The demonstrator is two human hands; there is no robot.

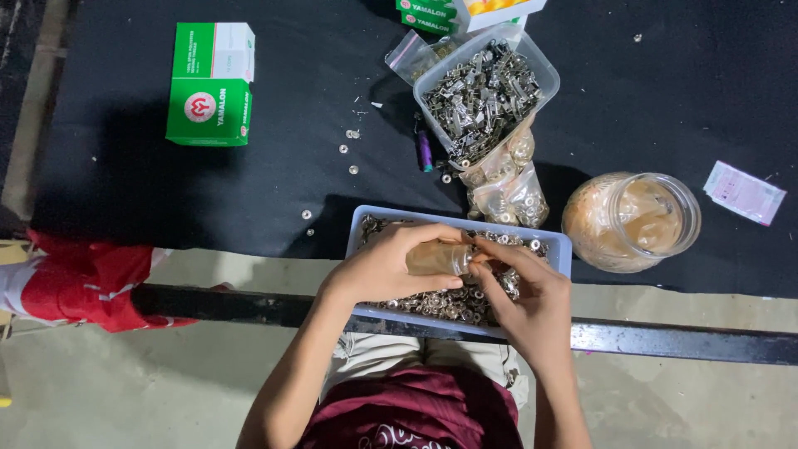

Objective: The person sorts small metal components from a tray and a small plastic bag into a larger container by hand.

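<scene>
— What are the hands doing?
— The left hand (386, 264) is wrapped around a small clear bag (438, 259), and the right hand (524, 291) pinches the bag's open end with its fingertips.
— Where is the bag?
— Just above the pale blue tray (562, 247) of small metal rings at the near edge of the black table (274, 175).
— Around it?
— A clear tub (542, 73) of metal clips behind, a glass jar (632, 220) to the right, a green box (209, 83) far left.
</scene>
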